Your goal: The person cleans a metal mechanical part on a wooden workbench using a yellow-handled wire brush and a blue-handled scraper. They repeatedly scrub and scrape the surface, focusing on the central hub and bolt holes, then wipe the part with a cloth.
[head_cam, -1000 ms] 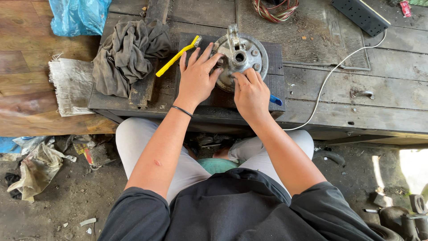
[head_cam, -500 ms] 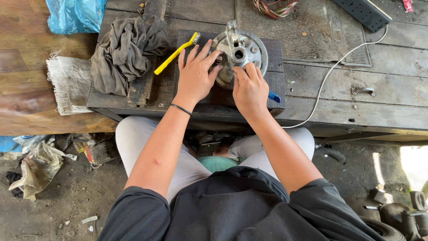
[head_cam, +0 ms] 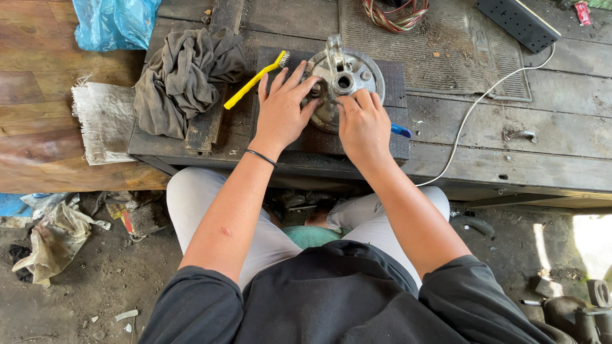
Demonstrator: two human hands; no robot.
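At the bottom of the frame sits the person's dark shirt (head_cam: 338,299), and just above it pale trousers (head_cam: 191,204) over bent knees. On the dirt floor at lower left lies crumpled litter (head_cam: 51,239).

Up the forearms now: a thin black band (head_cam: 260,157) rings the left wrist. The left hand (head_cam: 284,111) lies spread, fingers apart, flat on the left side of a round metal plate (head_cam: 366,70) with a hub hole in its middle. The right hand (head_cam: 363,124) is curled shut on a blue-handled tool (head_cam: 401,131), whose blue end pokes out to the right of the fist; its working tip is hidden, so what it touches I cannot tell. The two hands sit close together, both on the plate's near edge.

The plate rests on a dark block (head_cam: 398,150) on a worn wooden bench (head_cam: 561,159), centre of the upper frame. Just left of it lies a yellow brush (head_cam: 255,79), then a grey rag (head_cam: 182,79). A white cable (head_cam: 472,108) runs right toward a black power strip (head_cam: 516,22) at upper right. Far upper left, a blue plastic bag (head_cam: 115,22); top centre, coiled wires (head_cam: 395,13).
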